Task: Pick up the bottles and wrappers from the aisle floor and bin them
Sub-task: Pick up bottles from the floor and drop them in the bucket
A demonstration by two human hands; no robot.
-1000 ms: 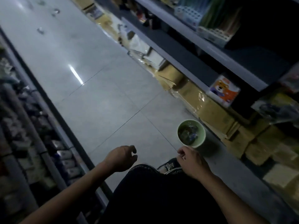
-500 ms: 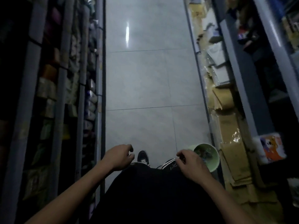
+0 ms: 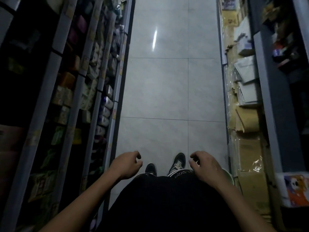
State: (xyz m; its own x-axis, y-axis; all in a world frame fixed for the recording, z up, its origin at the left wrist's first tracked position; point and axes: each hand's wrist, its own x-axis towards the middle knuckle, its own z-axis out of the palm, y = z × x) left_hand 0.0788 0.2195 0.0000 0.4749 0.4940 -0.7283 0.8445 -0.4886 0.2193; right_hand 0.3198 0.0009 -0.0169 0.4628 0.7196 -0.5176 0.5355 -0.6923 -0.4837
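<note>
Floor (image 3: 167, 91) runs bare from six o'clock, at the feet, up to twelve o'clock; no bottle or wrapper shows anywhere on its pale tiles, only a streak of reflected light near twelve; whether litter lies further on, past the top edge, cannot be told. Left hand (image 3: 125, 165) hangs at about seven o'clock, just in front of the dark trousers, its fingers loosely curled and a little apart, gripping nothing; right hand (image 3: 204, 166) hangs at about five o'clock, fingers likewise bent and slightly parted, with nothing between them. Behind the right wrist, at five o'clock, a thin pale-green arc shows: the rim of the bin (image 3: 229, 174), standing on the floor just beside the right-hand shelving; its inside is hidden by the wrist, so what it holds cannot be told. Two dark shoes (image 3: 177, 161) point toward twelve, between the hands. Left shelves (image 3: 93, 91) at nine o'clock carry rows of small boxed goods; right shelves (image 3: 267, 97) at three o'clock carry flattened cardboard and wrapped packs; a printed pack with a cartoon animal (image 3: 294, 190) sits at four o'clock. Judged from this, the visible stretch looks cleared and the picking-up seems done or close to it; what may be left is a look further along the aisle.
</note>
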